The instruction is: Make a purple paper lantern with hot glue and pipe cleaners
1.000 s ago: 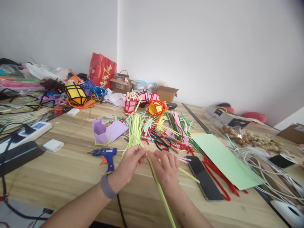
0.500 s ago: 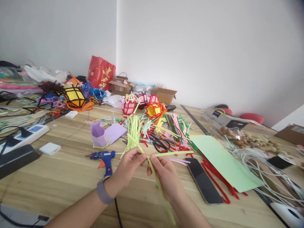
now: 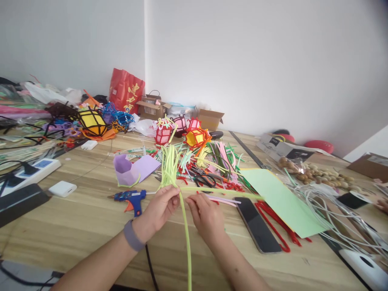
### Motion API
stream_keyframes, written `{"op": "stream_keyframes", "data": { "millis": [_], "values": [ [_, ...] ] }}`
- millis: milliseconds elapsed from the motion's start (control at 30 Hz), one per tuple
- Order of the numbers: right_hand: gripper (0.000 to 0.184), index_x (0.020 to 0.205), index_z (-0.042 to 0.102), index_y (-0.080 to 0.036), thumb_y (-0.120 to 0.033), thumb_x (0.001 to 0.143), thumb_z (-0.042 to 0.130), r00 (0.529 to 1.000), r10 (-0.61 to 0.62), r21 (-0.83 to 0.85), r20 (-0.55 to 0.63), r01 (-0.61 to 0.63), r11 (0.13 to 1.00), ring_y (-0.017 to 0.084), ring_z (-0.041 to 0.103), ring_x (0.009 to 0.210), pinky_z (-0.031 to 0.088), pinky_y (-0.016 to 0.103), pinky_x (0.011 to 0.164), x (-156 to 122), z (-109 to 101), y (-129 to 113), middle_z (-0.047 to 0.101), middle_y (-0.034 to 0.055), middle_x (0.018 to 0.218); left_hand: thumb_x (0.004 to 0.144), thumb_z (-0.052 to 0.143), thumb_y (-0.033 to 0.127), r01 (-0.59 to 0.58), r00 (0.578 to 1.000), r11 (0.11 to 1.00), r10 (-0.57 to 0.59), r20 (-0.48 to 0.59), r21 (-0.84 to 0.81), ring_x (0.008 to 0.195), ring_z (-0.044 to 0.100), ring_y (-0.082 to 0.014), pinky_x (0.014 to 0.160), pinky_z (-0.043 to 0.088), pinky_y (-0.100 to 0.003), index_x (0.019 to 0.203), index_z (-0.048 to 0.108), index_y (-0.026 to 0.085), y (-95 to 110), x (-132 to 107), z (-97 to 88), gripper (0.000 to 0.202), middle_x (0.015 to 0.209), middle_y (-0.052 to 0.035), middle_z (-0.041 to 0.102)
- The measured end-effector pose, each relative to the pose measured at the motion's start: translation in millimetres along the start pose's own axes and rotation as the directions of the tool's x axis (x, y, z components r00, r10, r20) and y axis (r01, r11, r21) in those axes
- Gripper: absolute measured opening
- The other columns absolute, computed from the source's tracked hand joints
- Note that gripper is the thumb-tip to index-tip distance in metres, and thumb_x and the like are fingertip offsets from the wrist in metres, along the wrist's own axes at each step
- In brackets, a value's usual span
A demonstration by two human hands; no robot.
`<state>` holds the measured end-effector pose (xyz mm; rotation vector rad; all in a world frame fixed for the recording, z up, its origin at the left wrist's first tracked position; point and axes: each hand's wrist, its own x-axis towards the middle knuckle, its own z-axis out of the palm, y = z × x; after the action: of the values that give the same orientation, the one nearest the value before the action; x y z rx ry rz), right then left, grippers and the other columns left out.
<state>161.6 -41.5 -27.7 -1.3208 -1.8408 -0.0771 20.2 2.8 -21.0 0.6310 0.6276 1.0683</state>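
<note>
My left hand (image 3: 163, 204), with a grey band at the wrist, pinches yellow-green pipe cleaners (image 3: 185, 226) where they cross. One strand hangs down toward the table's front; another stretches right, its far end blurred. Just right of the crossing, below the sideways strand, my right hand (image 3: 206, 214) has its fingers curled together. Whatever it holds, if anything, is hidden. Behind my left hand lies a thick bundle of yellow-green pipe cleaners (image 3: 169, 163). A blue glue gun (image 3: 131, 198) rests left of that hand, and a black phone (image 3: 257, 226) lies right of the other.
A purple folded piece (image 3: 125, 171) stands beyond the glue gun. Scissors (image 3: 206, 178) lie among coloured pipe cleaners. Small lanterns (image 3: 195, 137) sit behind them. Green sheets (image 3: 285, 202) and white cords (image 3: 321, 218) are at right; a power strip (image 3: 33, 173) is left. Another person's hand (image 3: 383, 205) shows at the right edge.
My right hand has come away from the crossing, its fingers now curled below the sideways strand. That strand reaches farther right, and the hanging one is straighter. The view has shifted slightly.
</note>
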Motion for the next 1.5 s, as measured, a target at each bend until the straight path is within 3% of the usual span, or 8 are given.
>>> {"op": "stream_keyframes", "data": {
  "millis": [233, 433, 533, 633, 767, 1167, 1300, 1500],
  "values": [
    [0.021, 0.108, 0.062, -0.024, -0.018, 0.091, 0.052, 0.896, -0.434, -0.483, -0.096, 0.339, 0.807, 0.02, 0.056, 0.098, 0.031, 0.037, 0.085, -2.9, -3.7, -0.5, 0.07, 0.0041, 0.104, 0.053, 0.079, 0.017, 0.08, 0.996, 0.993, -0.082, -0.018, -0.083, 0.049, 0.043, -0.0044, 0.05, 0.037, -0.018, 0.057, 0.053, 0.015, -3.1, -2.2, 2.1, 0.026, 0.053, 0.0054, 0.052],
    [0.013, 0.096, 0.063, -0.02, -0.016, 0.09, 0.052, 0.926, -0.365, -0.254, -0.099, 0.331, 0.909, 0.016, 0.062, 0.087, 0.031, 0.036, 0.088, 1.5, -5.0, -3.4, 0.072, 0.0029, 0.091, 0.054, 0.079, 0.021, 0.015, 0.998, 1.0, -0.016, 0.066, 0.012, 0.054, 0.044, -0.0069, 0.054, 0.037, -0.02, 0.055, 0.053, 0.016, -2.0, -6.0, 4.5, 0.027, 0.055, 0.0045, 0.05],
    [0.013, 0.082, 0.062, -0.02, -0.027, 0.089, 0.054, 0.995, 0.02, 0.224, -0.101, 0.003, 0.975, 0.014, 0.062, 0.067, 0.04, 0.03, 0.072, 5.4, -5.8, -13.5, 0.068, 0.0008, 0.07, 0.059, 0.078, 0.027, -0.113, 0.983, 0.989, 0.097, 0.157, 0.096, 0.059, 0.047, -0.0093, 0.058, 0.039, -0.022, 0.062, 0.059, 0.015, -0.4, -8.4, 4.0, 0.023, 0.062, 0.0021, 0.054],
    [0.03, 0.069, 0.059, -0.018, -0.044, 0.083, 0.058, 0.872, 0.38, 0.665, 0.309, -0.483, 0.57, 0.012, 0.052, 0.047, 0.039, 0.026, 0.053, 10.6, -9.9, -24.3, 0.058, -0.0023, 0.054, 0.065, 0.076, 0.033, -0.272, 0.938, 0.943, 0.215, 0.273, 0.193, 0.066, 0.051, -0.0129, 0.061, 0.042, -0.025, 0.065, 0.061, 0.016, 2.7, -10.1, 0.9, 0.022, 0.068, -0.0002, 0.057],
    [0.037, 0.06, 0.058, -0.016, -0.05, 0.074, 0.066, 0.724, 0.332, 0.723, 0.605, -0.674, 0.15, 0.008, 0.044, 0.04, 0.037, 0.024, 0.049, 14.5, -13.9, -27.3, 0.051, -0.0034, 0.046, 0.068, 0.075, 0.035, -0.33, 0.912, 0.909, 0.237, 0.334, 0.257, 0.067, 0.053, -0.0138, 0.063, 0.044, -0.026, 0.066, 0.063, 0.016, 3.7, -9.0, -2.6, 0.023, 0.069, -0.0006, 0.058],
    [0.038, 0.068, 0.056, -0.019, -0.054, 0.082, 0.056, 0.849, 0.315, 0.625, 0.423, -0.526, 0.577, 0.013, 0.056, 0.046, 0.046, 0.025, 0.049, 8.1, -8.2, -8.8, 0.06, -0.0004, 0.059, 0.06, 0.079, 0.037, -0.106, 0.985, 0.97, 0.073, 0.155, 0.219, 0.052, 0.042, -0.007, 0.052, 0.035, -0.021, 0.063, 0.058, 0.014, -0.9, -2.2, -2.7, 0.031, 0.056, 0.0029, 0.052],
    [0.033, 0.073, 0.062, -0.018, -0.035, 0.095, 0.043, 0.998, 0.031, 0.18, 0.055, -0.04, 0.983, 0.013, 0.058, 0.052, 0.042, 0.024, 0.053, 2.1, -4.0, 2.8, 0.063, 0.0021, 0.062, 0.056, 0.081, 0.032, -0.049, 0.998, 0.996, 0.046, 0.041, 0.078, 0.052, 0.042, -0.0061, 0.052, 0.035, -0.02, 0.06, 0.05, 0.016, 1.7, 1.6, -2.0, 0.035, 0.055, 0.0057, 0.047],
    [0.019, 0.104, 0.063, -0.019, -0.014, 0.091, 0.05, 0.868, -0.491, -0.443, -0.077, 0.412, 0.796, 0.017, 0.06, 0.076, 0.038, 0.031, 0.071, -1.4, -5.3, 0.7, 0.069, 0.006, 0.084, 0.054, 0.078, 0.029, -0.03, 0.999, 0.998, 0.032, -0.032, 0.062, 0.052, 0.043, -0.0067, 0.053, 0.035, -0.021, 0.06, 0.047, 0.018, -2.5, 0.3, 2.1, 0.033, 0.056, 0.0065, 0.046]
  ]
}}
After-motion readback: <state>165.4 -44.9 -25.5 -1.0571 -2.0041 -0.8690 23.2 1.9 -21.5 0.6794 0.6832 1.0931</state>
